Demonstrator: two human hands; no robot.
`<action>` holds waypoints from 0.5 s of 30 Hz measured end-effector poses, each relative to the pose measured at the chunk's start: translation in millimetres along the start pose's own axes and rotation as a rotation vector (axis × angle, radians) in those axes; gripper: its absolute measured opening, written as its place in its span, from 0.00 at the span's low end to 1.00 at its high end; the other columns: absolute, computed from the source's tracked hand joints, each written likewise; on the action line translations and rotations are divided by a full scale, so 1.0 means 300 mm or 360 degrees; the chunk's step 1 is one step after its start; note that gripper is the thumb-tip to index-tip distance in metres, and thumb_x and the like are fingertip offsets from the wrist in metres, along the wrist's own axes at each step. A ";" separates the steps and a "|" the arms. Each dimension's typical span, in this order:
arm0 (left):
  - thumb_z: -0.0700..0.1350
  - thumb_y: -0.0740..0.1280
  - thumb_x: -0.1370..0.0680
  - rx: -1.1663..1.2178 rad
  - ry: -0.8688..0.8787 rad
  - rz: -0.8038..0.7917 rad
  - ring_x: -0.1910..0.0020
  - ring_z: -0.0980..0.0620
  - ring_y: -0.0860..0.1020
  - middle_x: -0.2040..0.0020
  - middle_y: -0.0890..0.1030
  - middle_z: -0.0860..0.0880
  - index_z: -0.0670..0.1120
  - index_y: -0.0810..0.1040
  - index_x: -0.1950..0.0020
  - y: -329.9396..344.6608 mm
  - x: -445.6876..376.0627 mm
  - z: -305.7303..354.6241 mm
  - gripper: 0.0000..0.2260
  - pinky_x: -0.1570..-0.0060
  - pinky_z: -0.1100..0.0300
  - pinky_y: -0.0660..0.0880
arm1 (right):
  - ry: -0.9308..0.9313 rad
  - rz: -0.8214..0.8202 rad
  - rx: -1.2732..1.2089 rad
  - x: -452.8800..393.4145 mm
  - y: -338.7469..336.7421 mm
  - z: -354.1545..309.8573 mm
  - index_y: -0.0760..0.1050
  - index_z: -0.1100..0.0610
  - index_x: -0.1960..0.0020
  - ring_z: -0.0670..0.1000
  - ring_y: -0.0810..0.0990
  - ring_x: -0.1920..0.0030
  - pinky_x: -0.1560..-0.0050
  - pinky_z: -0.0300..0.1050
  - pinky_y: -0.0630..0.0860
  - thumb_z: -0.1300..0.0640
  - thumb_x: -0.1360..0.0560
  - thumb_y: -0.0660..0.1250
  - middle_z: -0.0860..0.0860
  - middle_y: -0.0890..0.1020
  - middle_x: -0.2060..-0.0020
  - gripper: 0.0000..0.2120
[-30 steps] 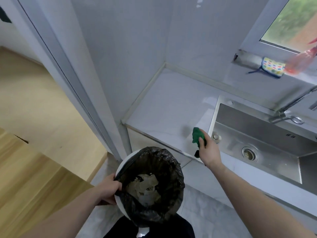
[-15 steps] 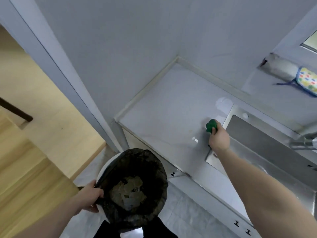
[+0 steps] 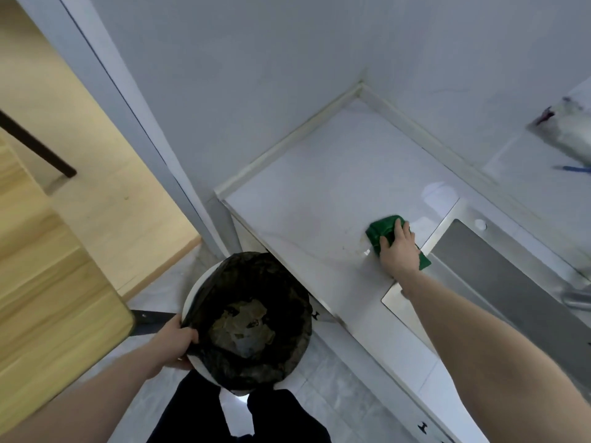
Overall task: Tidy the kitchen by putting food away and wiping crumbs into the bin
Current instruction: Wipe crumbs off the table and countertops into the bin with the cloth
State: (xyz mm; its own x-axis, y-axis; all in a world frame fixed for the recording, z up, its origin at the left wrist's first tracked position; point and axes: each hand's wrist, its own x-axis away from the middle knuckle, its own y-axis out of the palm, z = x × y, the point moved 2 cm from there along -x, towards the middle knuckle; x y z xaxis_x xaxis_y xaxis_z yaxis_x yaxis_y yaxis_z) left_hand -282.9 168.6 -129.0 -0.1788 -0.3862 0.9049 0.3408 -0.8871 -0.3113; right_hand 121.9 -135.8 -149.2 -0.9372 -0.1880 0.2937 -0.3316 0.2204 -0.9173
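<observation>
A green cloth point(image 3: 380, 230) lies flat on the white counter point(image 3: 319, 193), close to the sink's left rim. My right hand point(image 3: 398, 251) presses down on it with the fingers spread over the top. A faint smear point(image 3: 363, 249) shows on the counter just left of the cloth. Below the counter's front edge is a white bin point(image 3: 195, 292) lined with a black bag point(image 3: 287, 346), with scraps at its bottom. My left hand point(image 3: 174, 343) grips the bin's near-left rim and bag edge and holds it against the counter front.
The steel sink point(image 3: 511, 282) lies right of the cloth, its faucet point(image 3: 575, 298) at the frame edge. A wooden tabletop point(image 3: 48, 298) juts in at the left, beside a doorway frame point(image 3: 128, 100). Grey walls enclose the counter's back corner.
My right hand went from gripping the bunched cloth near the sink corner to pressing it flat on the counter. The bin in my left hand now sits closer under the counter edge.
</observation>
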 end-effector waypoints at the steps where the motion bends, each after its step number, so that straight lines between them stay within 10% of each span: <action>1: 0.33 0.63 0.24 0.0014 -0.0007 0.0001 0.55 0.37 0.85 0.47 0.81 0.39 0.46 0.72 0.36 0.004 -0.003 -0.003 0.17 0.62 0.44 0.85 | -0.0008 0.0003 -0.0002 -0.012 -0.005 -0.004 0.53 0.57 0.18 0.59 0.58 0.23 0.30 0.64 0.66 0.52 0.16 0.57 0.54 0.55 0.19 0.29; 15: 0.33 0.63 0.23 -0.0037 0.0049 -0.0034 0.54 0.38 0.85 0.44 0.80 0.40 0.44 0.71 0.35 0.004 -0.008 0.008 0.18 0.60 0.43 0.85 | -0.0490 -0.0162 0.0169 0.157 0.066 -0.151 0.51 0.52 0.17 0.60 0.54 0.19 0.23 0.62 0.58 0.47 0.19 0.61 0.53 0.53 0.18 0.35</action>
State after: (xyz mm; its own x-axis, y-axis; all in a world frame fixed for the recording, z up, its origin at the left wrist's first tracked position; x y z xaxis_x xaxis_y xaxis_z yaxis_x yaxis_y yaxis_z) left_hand -279.7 169.1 -130.7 -0.2141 -0.3745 0.9022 0.3149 -0.9008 -0.2992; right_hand 66.3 -96.9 -141.3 -0.8179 -0.4879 0.3050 -0.3935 0.0877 -0.9151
